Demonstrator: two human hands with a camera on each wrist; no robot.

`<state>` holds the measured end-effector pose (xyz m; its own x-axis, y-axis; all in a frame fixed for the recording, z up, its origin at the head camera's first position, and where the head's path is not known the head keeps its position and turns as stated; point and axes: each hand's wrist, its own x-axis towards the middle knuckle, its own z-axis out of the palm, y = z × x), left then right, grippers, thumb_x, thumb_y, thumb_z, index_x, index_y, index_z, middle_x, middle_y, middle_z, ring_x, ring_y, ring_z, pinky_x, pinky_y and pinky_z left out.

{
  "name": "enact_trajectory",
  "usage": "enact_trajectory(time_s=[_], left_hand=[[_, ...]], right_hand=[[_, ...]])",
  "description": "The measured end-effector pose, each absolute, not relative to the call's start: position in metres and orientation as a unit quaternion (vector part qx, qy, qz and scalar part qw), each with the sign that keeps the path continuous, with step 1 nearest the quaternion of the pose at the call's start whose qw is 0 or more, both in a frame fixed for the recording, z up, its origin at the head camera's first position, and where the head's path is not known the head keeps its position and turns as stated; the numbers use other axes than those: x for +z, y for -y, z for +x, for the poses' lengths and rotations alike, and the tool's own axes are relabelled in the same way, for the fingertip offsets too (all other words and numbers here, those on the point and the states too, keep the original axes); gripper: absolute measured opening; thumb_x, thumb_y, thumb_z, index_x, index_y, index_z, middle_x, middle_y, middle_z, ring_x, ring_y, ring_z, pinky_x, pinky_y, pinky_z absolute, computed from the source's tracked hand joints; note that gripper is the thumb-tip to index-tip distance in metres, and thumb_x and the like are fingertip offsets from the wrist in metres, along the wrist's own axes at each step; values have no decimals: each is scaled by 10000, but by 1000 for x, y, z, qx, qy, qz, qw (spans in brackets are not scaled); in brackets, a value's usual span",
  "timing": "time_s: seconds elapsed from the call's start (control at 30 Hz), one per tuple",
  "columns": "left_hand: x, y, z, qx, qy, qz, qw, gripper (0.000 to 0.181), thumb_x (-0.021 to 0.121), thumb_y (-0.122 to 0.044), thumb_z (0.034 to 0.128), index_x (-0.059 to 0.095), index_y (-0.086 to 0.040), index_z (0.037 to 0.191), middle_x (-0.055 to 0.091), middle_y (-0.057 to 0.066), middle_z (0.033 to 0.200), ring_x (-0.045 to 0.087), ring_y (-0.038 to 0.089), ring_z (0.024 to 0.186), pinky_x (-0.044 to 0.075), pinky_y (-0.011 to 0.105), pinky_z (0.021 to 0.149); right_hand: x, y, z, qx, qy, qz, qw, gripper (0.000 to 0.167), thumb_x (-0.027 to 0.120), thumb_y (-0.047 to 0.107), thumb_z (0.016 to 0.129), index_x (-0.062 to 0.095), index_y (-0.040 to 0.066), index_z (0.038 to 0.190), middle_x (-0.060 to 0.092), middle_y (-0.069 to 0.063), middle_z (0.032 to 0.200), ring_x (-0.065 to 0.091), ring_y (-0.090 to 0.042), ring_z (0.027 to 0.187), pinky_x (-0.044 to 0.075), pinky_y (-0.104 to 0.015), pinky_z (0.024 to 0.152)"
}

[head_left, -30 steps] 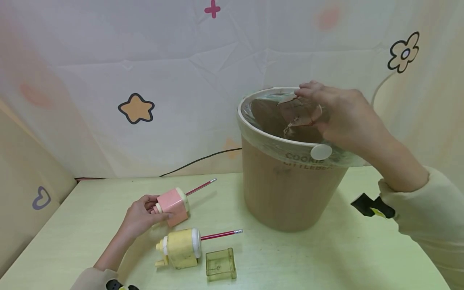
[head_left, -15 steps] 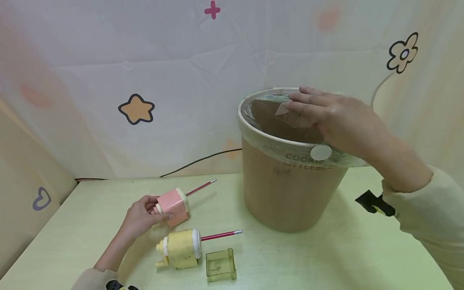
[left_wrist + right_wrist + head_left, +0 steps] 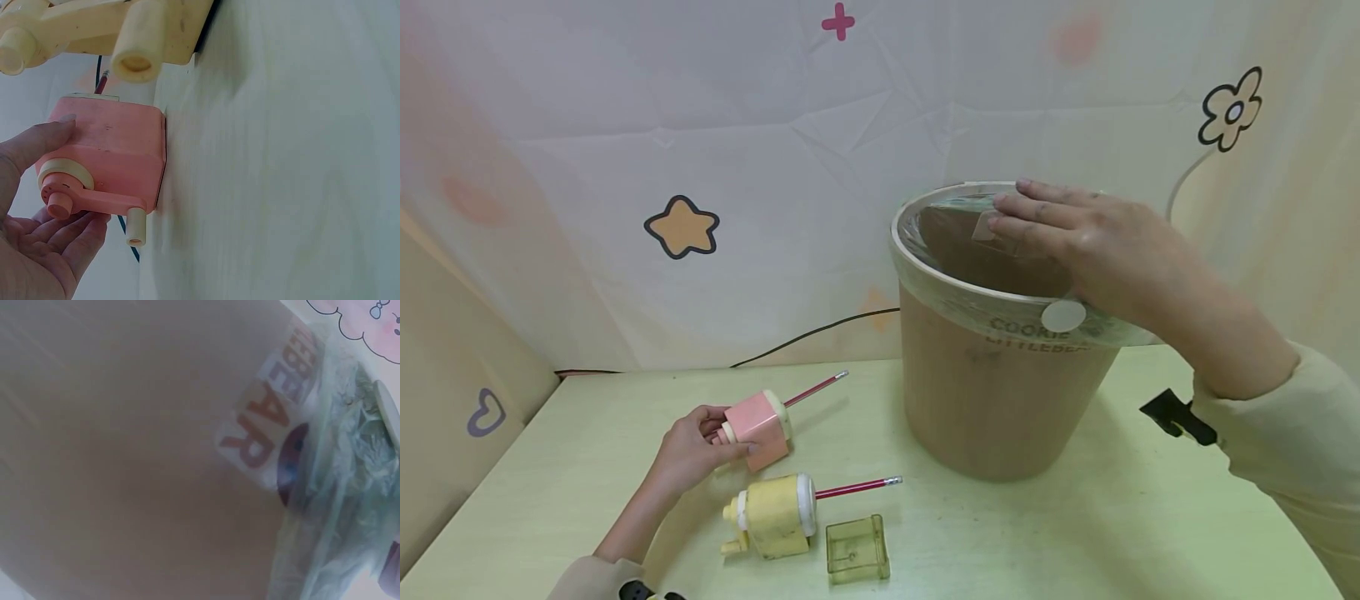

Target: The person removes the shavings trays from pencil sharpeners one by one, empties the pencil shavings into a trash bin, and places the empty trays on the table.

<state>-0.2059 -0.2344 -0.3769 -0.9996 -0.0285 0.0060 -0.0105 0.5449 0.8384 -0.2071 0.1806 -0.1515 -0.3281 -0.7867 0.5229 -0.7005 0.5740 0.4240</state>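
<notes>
My left hand (image 3: 688, 450) holds a pink crank pencil sharpener (image 3: 758, 431) on the table, thumb on its near side, fingers behind. A red pencil (image 3: 815, 389) sticks out of its far end. In the left wrist view, the sharpener's crank handle (image 3: 136, 226) hangs down. Over the mouth of a brown trash bin (image 3: 992, 400), my right hand (image 3: 1116, 246) grips a clear pinkish shavings drawer (image 3: 983, 228), largely hidden by the fingers. The right wrist view shows the bin's wall (image 3: 137, 450) and plastic liner (image 3: 340, 481), with a sliver of hand at the edge.
Nearer me lies a yellow crank sharpener (image 3: 777, 517) with a red pencil (image 3: 856, 487) in it. Beside it sits a clear yellow drawer (image 3: 856, 550). A printed curtain (image 3: 760, 183) hangs behind the table, with a black cable (image 3: 816, 335) along its foot.
My right hand has turned over and lowered slightly, tipping the drawer into the bin's mouth. Shavings seen at the drawer earlier no longer show. My left hand and the sharpeners stay put.
</notes>
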Motion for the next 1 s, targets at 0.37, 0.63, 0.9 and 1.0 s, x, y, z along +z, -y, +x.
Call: enact_trajectory(time_s=[0.37,0.63,0.9,1.0], left_hand=[[-378,234,-206,-473,881,11,8,722,796,-269,694,437,62,1227,539,232,1186,531,270,1024,474,281,782],[-377,235,-206,-474,880,11,9,717,796,-261,693,439,66,1222,543,230,1177,533,256,1000,471,229,738],[-377,235,-207,-481,877,11,9,710,796,-250,695,438,65,1222,541,228,1177,535,244,986,474,210,727],[-378,235,-206,-480,877,9,10,707,795,-245,695,440,66,1221,543,228,1173,537,244,982,474,210,722]], right_hand=[[-150,-181,-208,-58,796,458,391,633,612,-231,636,595,70,1193,582,-131,1208,529,-346,1111,463,-485,831],[-146,-185,-206,-67,779,452,430,545,541,-213,702,580,9,1198,568,-158,1218,532,-344,1107,461,-476,844],[-147,-185,-204,-57,771,432,465,463,603,-82,778,532,-38,1233,552,-215,1206,553,-375,1063,474,-495,808],[-149,-185,-202,-36,782,411,467,517,660,-83,735,529,-43,1234,551,-214,1211,553,-373,1064,471,-502,808]])
